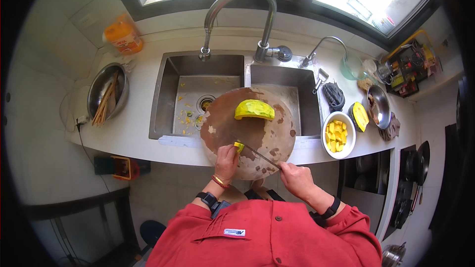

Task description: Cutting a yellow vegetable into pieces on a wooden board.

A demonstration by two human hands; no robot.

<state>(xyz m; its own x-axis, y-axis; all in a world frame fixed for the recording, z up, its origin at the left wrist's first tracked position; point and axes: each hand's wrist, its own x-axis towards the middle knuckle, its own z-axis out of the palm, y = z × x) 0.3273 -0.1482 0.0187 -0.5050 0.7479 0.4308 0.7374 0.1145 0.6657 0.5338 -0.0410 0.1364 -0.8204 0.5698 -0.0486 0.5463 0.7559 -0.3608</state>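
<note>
My left hand (pixel 226 161) grips a small piece of peeled pumpkin (pixel 239 147) at the near left of a round wooden chopping board (pixel 285 133). In my right hand (pixel 297 178) is the handle of a kitchen knife (pixel 261 155), whose blade points up and left and reaches beside the piece. Whether blade and piece touch cannot be told. A larger curved wedge of peeled pumpkin (pixel 254 109) lies further back on the board. To the right, a white bowl (pixel 353 141) holds yellow pumpkin chunks (pixel 336 136), next to a cut, unpeeled pumpkin piece (pixel 359 116).
The board lies across the front of the double steel sink (pixel 157 96), under a tall tap (pixel 272 11). Peel scraps lie in the left basin. A peeler (pixel 321 79), dark cloth (pixel 333 97) and steel bowl (pixel 387 109) are at right; another steel bowl (pixel 124 100) holds chopsticks at left.
</note>
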